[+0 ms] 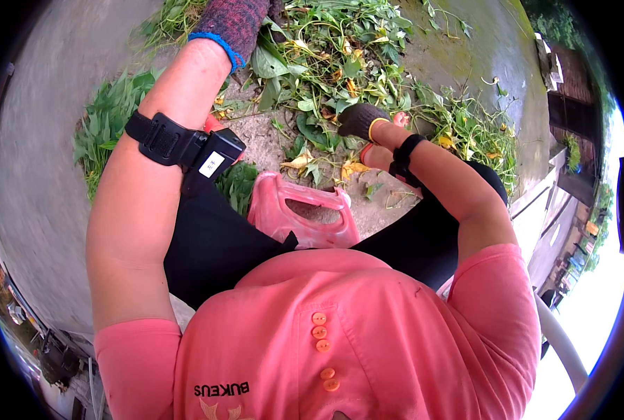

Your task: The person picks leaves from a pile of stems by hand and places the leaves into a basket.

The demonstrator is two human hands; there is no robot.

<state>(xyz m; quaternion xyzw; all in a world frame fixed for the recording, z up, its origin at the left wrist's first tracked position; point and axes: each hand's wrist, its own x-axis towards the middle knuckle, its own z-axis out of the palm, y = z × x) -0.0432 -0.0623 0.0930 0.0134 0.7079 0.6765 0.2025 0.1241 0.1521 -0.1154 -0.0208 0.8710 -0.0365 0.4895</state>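
My left hand (230, 23), in a dark red and grey knit glove with a blue cuff, reaches to the top edge of the view beside a pile of cut leafy vines (343, 79); its fingers are mostly hidden. Lower and to the right, my right hand (362, 121) wears a dark glove with a yellow cuff. It rests against the pile's near edge, fingers pointing left, and its grip is unclear. Yellowed leaves (353, 169) lie on the concrete below it. A bunch of green leafy stems (120, 110) lies left of my left forearm.
A pink plastic piece with a handle slot (343, 236) stands between my legs. Parts of my feet show near both forearms. More vines (474, 126) spread at right on the mossy concrete (501, 58). A low ledge (540, 191) runs along the right.
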